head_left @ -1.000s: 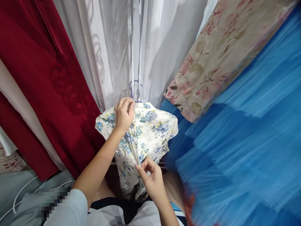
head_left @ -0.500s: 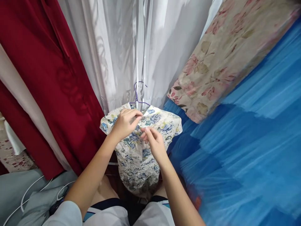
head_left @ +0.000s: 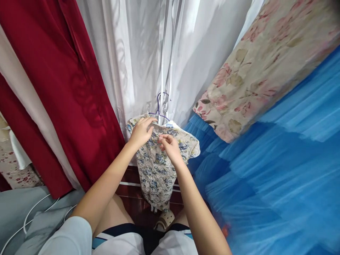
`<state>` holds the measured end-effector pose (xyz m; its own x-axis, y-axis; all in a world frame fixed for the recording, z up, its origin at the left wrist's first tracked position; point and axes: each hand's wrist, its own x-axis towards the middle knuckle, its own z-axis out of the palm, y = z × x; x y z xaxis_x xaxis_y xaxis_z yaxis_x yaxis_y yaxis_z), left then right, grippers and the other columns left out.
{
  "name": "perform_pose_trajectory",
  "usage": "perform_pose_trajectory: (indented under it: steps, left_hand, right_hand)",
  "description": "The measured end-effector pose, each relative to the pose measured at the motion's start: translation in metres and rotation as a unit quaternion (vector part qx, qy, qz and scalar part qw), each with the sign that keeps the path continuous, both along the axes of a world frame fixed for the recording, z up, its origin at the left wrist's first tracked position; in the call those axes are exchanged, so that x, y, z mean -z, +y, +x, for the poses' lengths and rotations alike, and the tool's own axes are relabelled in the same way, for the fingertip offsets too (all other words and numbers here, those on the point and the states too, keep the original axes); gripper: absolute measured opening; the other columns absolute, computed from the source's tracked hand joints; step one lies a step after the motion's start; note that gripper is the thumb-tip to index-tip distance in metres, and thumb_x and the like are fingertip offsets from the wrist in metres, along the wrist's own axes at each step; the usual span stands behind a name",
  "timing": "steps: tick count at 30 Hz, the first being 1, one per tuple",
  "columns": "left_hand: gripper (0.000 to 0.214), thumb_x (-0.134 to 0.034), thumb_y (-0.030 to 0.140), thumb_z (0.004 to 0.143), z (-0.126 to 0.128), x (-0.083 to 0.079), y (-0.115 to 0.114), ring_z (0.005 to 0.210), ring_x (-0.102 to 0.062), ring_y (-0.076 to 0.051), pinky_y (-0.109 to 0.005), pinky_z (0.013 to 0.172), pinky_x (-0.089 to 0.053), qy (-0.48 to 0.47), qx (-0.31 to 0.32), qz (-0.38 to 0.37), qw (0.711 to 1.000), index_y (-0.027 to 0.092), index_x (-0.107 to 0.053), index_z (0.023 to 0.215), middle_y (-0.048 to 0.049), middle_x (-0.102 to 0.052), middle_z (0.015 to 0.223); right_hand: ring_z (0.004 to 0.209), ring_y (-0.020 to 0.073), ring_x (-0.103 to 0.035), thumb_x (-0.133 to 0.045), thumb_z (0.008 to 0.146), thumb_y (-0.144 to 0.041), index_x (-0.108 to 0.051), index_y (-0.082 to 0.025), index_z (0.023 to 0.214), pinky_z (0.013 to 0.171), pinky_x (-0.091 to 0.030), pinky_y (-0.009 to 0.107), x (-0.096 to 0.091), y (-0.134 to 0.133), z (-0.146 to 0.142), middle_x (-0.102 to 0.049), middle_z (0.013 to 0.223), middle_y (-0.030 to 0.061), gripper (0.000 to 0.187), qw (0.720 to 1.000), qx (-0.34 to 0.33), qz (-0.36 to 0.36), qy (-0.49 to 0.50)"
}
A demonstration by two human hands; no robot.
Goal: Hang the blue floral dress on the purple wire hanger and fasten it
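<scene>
A short-sleeved dress [head_left: 156, 173] with blue flowers on a pale ground hangs from a purple hanger [head_left: 158, 110] in front of me. My left hand [head_left: 140, 134] lies over the dress's left shoulder near the neckline, with fingers stretched out and the thumb apart from them. Just below and to the right, my right hand [head_left: 170, 147] is closed in a pinch at the upper middle of the dress. Whatever small part sits between those fingertips is hidden. The hanger's hook meets thin white straps [head_left: 170, 67] that hang down from above.
Red cloth [head_left: 87, 106] hangs at left, a white curtain [head_left: 143, 53] behind. To the right are a pink-flowered cloth [head_left: 239, 88] and layered blue tulle [head_left: 278, 170]. A beige clog [head_left: 166, 219] shows on the floor. White cables [head_left: 29, 212] lie at lower left.
The dress has turned and its lower part has swung away, uncovering floor and the clog. My left thumb and fingers have spread apart. My right hand has risen slightly, still pinching.
</scene>
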<state>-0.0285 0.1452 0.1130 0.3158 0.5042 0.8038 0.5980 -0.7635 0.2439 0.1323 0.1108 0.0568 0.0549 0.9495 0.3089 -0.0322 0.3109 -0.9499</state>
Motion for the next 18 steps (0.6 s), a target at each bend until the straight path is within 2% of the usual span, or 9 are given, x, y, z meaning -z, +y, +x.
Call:
perform_pose_trajectory:
  steps: [3,5,8,12,18]
  left_hand:
    - [0.022,-0.056,0.013,0.09,0.0,0.002,0.014,0.099,-0.061,-0.023,-0.038,0.089,-0.047,0.008,-0.01,-0.009,1.0,0.02,-0.067,0.107,-0.006,-0.071,0.104]
    - [0.016,-0.055,0.016,0.092,0.002,0.003,0.015,0.093,-0.063,-0.021,-0.035,0.085,-0.048,-0.006,0.001,-0.009,1.0,0.019,-0.069,0.1,-0.0061,-0.072,0.098]
    - [0.016,-0.054,0.017,0.093,0.005,0.001,0.003,0.089,-0.065,-0.019,-0.03,0.08,-0.049,-0.016,0.03,-0.01,0.999,0.019,-0.069,0.1,-0.0059,-0.07,0.096]
    - [0.019,-0.052,0.015,0.094,0.01,-0.006,-0.019,0.09,-0.064,-0.019,-0.03,0.081,-0.049,0.006,0.069,-0.006,0.998,0.019,-0.067,0.104,-0.0063,-0.068,0.097]
    - [0.017,-0.05,0.014,0.095,0.015,-0.013,-0.039,0.086,-0.063,-0.018,-0.029,0.078,-0.048,0.007,0.089,-0.006,0.996,0.018,-0.066,0.101,-0.0053,-0.067,0.092]
  right_hand:
    - [0.054,0.0137,-0.053,-0.064,0.08,-0.045,-0.065,-0.018,0.095,0.046,-0.042,0.025,0.001,-0.002,0.002,-0.066,0.074,0.0035,0.031,1.0,-0.003,-0.001,-0.005]
    - [0.055,0.014,-0.053,-0.064,0.082,-0.047,-0.065,-0.018,0.097,0.047,-0.042,0.025,-0.001,-0.002,0.001,-0.066,0.075,0.0037,0.033,1.0,-0.002,0.002,-0.006]
    - [0.058,0.0144,-0.053,-0.063,0.084,-0.049,-0.065,-0.018,0.096,0.05,-0.043,0.026,-0.008,-0.004,-0.002,-0.065,0.075,0.0037,0.034,0.999,0.0,0.035,-0.002]
    - [0.056,0.014,-0.05,-0.058,0.089,-0.05,-0.06,-0.02,0.085,0.052,-0.041,0.027,-0.019,-0.007,-0.007,-0.06,0.069,0.0012,0.03,0.994,0.012,0.112,0.013]
    - [0.06,0.0146,-0.05,-0.055,0.093,-0.048,-0.054,-0.021,0.082,0.055,-0.04,0.027,-0.026,-0.018,-0.011,-0.059,0.072,0.001,0.029,0.983,0.106,0.149,-0.026]
